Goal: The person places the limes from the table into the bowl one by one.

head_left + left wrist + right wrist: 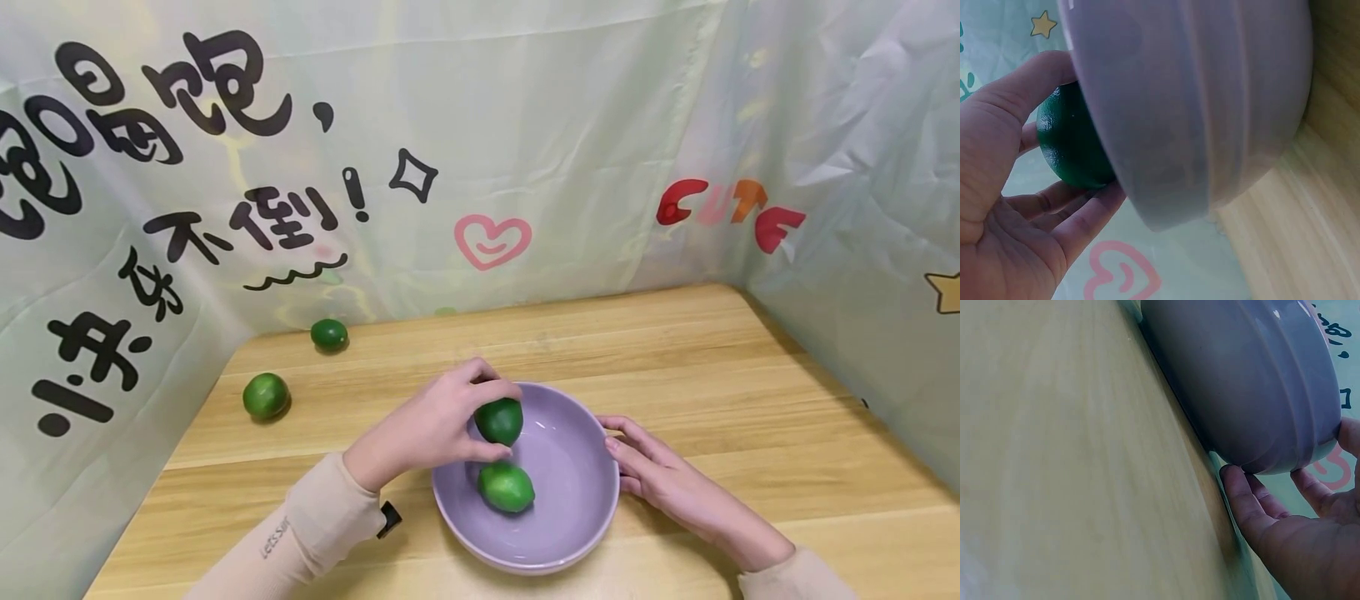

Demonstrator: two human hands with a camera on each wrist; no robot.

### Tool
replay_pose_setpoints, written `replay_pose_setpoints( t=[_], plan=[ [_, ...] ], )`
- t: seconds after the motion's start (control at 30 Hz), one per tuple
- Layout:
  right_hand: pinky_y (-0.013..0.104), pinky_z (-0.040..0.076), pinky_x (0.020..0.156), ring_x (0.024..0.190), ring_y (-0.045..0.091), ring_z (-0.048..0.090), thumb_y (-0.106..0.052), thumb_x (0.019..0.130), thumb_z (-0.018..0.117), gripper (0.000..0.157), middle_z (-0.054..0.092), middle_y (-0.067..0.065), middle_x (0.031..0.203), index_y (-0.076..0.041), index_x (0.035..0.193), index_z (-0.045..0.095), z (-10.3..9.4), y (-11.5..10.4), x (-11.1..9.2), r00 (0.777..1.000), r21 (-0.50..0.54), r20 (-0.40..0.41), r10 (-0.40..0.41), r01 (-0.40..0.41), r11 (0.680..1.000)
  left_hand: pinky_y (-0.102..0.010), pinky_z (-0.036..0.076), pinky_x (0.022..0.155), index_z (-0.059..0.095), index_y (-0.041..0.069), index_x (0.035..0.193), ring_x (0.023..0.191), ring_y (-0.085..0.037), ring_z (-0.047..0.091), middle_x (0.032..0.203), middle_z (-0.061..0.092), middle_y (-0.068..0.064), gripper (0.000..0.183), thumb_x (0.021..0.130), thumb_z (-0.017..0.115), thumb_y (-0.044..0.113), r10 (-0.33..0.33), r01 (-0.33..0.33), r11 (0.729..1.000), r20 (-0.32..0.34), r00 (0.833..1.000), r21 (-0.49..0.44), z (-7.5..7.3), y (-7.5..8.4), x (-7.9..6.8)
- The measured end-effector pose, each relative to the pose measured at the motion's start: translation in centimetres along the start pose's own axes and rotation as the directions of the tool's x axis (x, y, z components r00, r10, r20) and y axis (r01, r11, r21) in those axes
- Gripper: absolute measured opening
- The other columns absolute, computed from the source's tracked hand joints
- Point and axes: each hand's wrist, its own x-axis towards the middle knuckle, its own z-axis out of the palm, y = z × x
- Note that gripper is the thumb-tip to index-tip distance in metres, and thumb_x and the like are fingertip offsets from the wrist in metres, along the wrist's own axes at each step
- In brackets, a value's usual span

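My left hand (442, 417) grips a dark green lime (500, 422) between thumb and fingers, at the left inner side of a lilac bowl (577, 467). In the left wrist view, the lime (1072, 137) shows past the bowl's rim, its far part hidden behind the bowl wall (1166, 112). Lying inside the bowl, just nearer than the held one, is a brighter green lime (507, 487). At the bowl's right side my right hand (667, 483) holds it, thumb at the rim and fingers against the outer wall (1241, 381).
Two more limes lie on the wooden table (750, 417) to the left: a mottled green one (266, 396) and a darker one (329, 335) close to the back edge. Printed cloth walls (585, 167) enclose the table at the back and sides.
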Motion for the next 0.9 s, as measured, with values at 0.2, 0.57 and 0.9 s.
replay_pose_setpoints(
  t=[0.2, 0.57, 0.9],
  plan=[
    [0.031, 0.059, 0.104, 0.128, 0.011, 0.066, -0.024, 0.118, 0.037, 0.048, 0.045, 0.030, 0.155, 0.001, 0.159, 0.033, 0.0, 0.0, 0.1, 1.000, -0.011, 0.007, -0.002, 0.002, 1.000, -0.027, 0.059, 0.087, 0.069, 0.022, 0.134, 0.101, -0.016, 0.066, 0.124, 0.062, -0.007, 0.055, 0.085, 0.092, 0.037, -0.001, 0.001, 1.000, 0.031, 1.000, 0.001, 0.6, -0.1, 0.1],
    [0.031, 0.059, 0.104, 0.128, 0.012, 0.067, -0.024, 0.118, 0.037, 0.048, 0.044, 0.032, 0.155, 0.001, 0.159, 0.032, 0.0, 0.0, 0.0, 1.000, -0.003, 0.011, 0.005, -0.005, 1.000, -0.026, 0.059, 0.084, 0.069, 0.018, 0.134, 0.096, -0.016, 0.066, 0.121, 0.063, -0.009, 0.057, 0.086, 0.092, 0.038, 0.016, -0.016, 1.000, 0.068, 0.998, 0.006, 1.6, 0.0, 0.3],
    [0.030, 0.058, 0.104, 0.128, 0.012, 0.066, -0.025, 0.118, 0.037, 0.048, 0.044, 0.031, 0.156, 0.000, 0.159, 0.033, 0.0, -0.1, 0.0, 1.000, -0.005, 0.010, 0.009, -0.009, 1.000, -0.028, 0.059, 0.089, 0.068, 0.020, 0.136, 0.101, -0.016, 0.067, 0.125, 0.064, -0.008, 0.056, 0.088, 0.090, 0.040, -0.019, 0.020, 1.000, 0.119, 0.993, -0.006, 2.5, -0.3, 0.4]
  ],
)
